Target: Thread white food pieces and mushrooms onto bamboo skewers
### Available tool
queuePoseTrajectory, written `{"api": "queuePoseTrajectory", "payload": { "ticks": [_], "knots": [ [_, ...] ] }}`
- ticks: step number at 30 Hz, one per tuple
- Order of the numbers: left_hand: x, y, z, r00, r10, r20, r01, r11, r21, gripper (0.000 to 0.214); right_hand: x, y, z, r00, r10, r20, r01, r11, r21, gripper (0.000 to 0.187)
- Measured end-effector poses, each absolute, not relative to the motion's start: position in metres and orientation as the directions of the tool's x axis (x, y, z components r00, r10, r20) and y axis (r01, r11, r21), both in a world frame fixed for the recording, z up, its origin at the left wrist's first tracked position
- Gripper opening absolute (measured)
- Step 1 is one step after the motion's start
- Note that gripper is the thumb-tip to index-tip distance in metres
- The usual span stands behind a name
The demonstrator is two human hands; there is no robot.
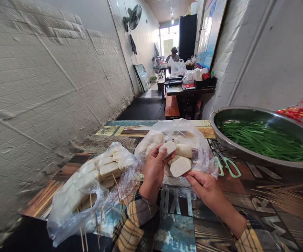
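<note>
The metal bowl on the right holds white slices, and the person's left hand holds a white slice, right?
Not quite. The head view shows the metal bowl on the right holding long green strips. The person's left hand does hold a white slice.

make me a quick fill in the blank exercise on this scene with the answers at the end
1. The metal bowl holds long stalks that are ___ in colour.
2. Thin sticks poke out of a plastic bag on the person's ___ side.
3. In the picture, the pale slice in the left hand sits ___ (higher or lower) than the other slice, nearest the right hand.

Missing words: green; left; higher
</note>
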State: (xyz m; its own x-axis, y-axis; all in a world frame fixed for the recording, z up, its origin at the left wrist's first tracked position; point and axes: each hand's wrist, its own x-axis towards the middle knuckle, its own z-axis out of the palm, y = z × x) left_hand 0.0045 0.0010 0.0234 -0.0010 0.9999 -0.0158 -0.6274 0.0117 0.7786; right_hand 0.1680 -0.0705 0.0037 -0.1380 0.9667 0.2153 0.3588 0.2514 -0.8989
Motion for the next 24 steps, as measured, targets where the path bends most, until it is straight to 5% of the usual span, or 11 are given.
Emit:
{"api": "queuePoseTrajectory", "payload": {
  "ticks": [24],
  "knots": [
    [0.014, -0.004, 0.020, -0.011, 1.000, -0.003, -0.576, -0.004, 0.817, 0.040, 0.173, -0.065, -0.008, -0.128, 0.938, 0.323, 0.485, 0.343, -0.804, 0.034]
  ]
}}
